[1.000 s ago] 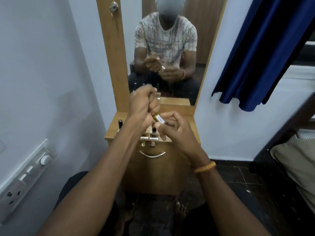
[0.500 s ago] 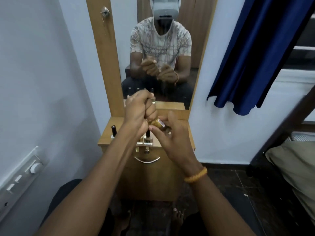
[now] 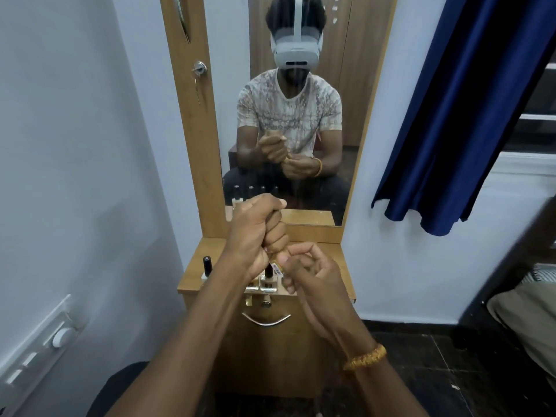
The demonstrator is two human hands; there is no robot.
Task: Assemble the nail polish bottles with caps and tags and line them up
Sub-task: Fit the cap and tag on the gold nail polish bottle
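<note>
Small wooden dressing unit point(image 3: 210, 251) against a pale wall, mirror point(image 3: 301, 115) above. Nail polish bottle point(image 3: 276, 267) held above the unit's top, mostly hidden; only its gold body and a label show. Left hand point(image 3: 255, 233) clenched in a fist around its upper part. Right hand point(image 3: 307, 272) pinches the lower end, thumb on label. 2 black-capped bottles stand below: 1 point(image 3: 207, 267) at left, 1 point(image 3: 268, 273) under the hands.

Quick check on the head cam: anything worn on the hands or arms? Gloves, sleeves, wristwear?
No gloves: both the left hand and the right hand are bare, and no rings can be made out. Both forearms are uncovered down to the bottom of the picture, with no sleeve in the direct view. The only wristwear is an orange-yellow braided thread band on the right wrist. The left wrist has nothing on it.
</note>
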